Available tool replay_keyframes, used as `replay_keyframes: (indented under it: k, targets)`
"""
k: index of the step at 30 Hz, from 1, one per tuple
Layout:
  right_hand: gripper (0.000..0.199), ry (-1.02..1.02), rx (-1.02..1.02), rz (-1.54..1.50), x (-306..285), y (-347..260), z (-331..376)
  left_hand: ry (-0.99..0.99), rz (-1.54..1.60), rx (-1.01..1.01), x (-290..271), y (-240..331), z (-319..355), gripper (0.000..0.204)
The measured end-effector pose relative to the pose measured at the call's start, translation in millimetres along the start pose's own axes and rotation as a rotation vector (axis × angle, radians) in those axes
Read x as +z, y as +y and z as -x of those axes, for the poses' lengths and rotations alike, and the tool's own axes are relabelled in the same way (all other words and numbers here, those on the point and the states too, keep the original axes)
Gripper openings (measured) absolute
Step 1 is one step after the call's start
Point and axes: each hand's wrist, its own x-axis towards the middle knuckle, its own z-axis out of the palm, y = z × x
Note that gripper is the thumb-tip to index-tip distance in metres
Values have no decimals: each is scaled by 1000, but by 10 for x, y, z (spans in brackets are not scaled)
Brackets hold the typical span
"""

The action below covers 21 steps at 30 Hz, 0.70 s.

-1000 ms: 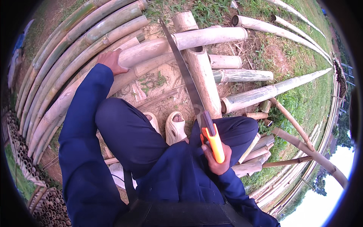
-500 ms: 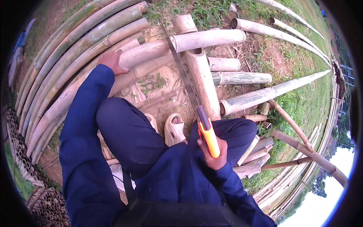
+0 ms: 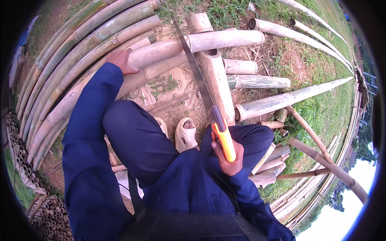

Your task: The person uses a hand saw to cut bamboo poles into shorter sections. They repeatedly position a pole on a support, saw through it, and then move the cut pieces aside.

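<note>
My right hand (image 3: 232, 158) is wrapped around the orange handle of a handsaw (image 3: 197, 74). The saw's long blade points away from me and lies across a thick pale bamboo pole (image 3: 157, 54), at or just beside a joint. My left hand (image 3: 120, 62) grips this pole to the left of the blade, thumb on the near side and fingers over the top. Under the pole, a stout bamboo log (image 3: 218, 88) runs lengthwise beneath the cutting spot. How deep the blade sits in the bamboo I cannot tell.
Long bamboo poles (image 3: 92, 40) curve along the left. Cut bamboo pieces (image 3: 259, 81) lie right of the log, and short offcuts (image 3: 273, 160) beside my right knee. A slanted bamboo frame (image 3: 309, 146) stands at the right. My sandalled foot (image 3: 185, 134) rests on the sawdust-covered ground.
The saw and my right hand have moved slightly forward, away from me. My left hand keeps its hold on the pole. The whole view has shifted a little.
</note>
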Motion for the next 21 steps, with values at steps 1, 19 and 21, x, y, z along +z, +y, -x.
replay_keyframes:
  k: [1,19,21]
  targets:
    - [22,57,-147,82,-42,-112,175,32,-4,-3,-4,-21,-68,93]
    - [34,21,-184,38,-48,-454,-43,-31,17,-44,56,-5,-87,93]
    - [17,12,-65,60,214,-333,-740,-22,33,-54,30,-4,-95,93]
